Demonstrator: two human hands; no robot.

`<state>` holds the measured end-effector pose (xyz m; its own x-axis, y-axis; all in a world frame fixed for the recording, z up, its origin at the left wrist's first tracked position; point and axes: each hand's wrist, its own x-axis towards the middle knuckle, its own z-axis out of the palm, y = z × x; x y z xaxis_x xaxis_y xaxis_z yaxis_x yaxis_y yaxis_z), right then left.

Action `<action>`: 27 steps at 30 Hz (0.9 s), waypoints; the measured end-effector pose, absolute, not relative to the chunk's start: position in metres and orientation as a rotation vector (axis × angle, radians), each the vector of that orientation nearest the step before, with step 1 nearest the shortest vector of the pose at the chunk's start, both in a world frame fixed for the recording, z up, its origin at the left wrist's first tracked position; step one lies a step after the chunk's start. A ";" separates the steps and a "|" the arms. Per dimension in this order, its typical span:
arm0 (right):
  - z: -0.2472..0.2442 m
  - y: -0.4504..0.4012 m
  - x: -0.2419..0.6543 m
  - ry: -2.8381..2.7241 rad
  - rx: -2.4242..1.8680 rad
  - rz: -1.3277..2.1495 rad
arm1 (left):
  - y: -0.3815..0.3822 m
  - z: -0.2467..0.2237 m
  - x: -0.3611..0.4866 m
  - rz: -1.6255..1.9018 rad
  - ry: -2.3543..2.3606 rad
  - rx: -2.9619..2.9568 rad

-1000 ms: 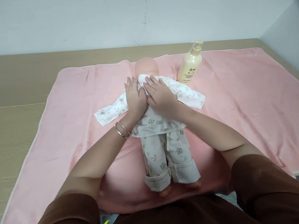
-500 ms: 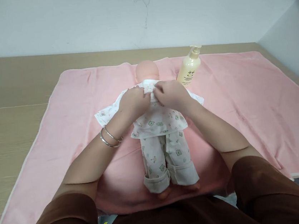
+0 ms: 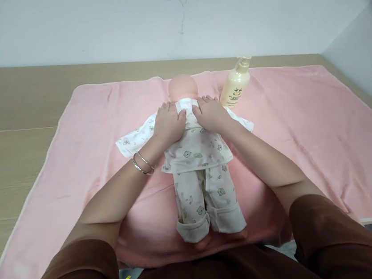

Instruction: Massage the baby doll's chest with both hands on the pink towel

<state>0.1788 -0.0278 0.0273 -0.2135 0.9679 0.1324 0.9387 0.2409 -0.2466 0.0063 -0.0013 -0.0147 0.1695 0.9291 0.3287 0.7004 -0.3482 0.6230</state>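
Observation:
A baby doll (image 3: 183, 87) lies face down, its head away from me. It wears a white printed shirt (image 3: 195, 149) and matching trousers (image 3: 191, 197) with rolled cuffs; its feet poke out at the near end. My left hand (image 3: 170, 122) rests flat on the left of the doll's upper back, fingers toward the shoulder. On the other side of the spine, my right hand (image 3: 212, 113) lies flat in the same way. Both hands are open on the cloth and hold nothing. The doll's face is hidden.
A cream pump bottle (image 3: 235, 84) stands tilted-looking just right of the doll's head. Under the doll spreads a pink blanket (image 3: 306, 134) over a wooden table (image 3: 10, 105). A pale wall (image 3: 93, 29) with a crack rises behind the table.
My fingers were curled against the doll's upper back; now they are stretched out and both palms lie flat there. The doll and the bottle stay in place.

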 end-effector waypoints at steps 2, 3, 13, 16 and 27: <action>0.034 -0.040 0.173 -2.328 -1.785 0.031 | 0.004 -0.010 0.004 0.903 1.572 2.104; 0.036 -0.044 0.171 -2.350 -1.785 -0.020 | 0.007 -0.008 0.003 0.869 1.589 2.083; 0.031 -0.011 0.193 -2.156 -1.876 0.472 | -0.018 -0.007 0.014 0.962 1.613 2.178; 0.029 -0.030 0.178 -2.229 -1.799 0.189 | -0.003 -0.002 0.007 0.847 1.628 2.059; 0.033 -0.012 0.193 -2.105 -1.824 0.528 | -0.045 0.005 0.030 0.744 1.743 2.383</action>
<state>0.1927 -0.0123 0.0331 -0.1445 0.9895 -0.0098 0.8770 0.1235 -0.4643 0.0302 -0.0451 0.0048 0.2271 0.9175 0.3265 0.8703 -0.3416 0.3547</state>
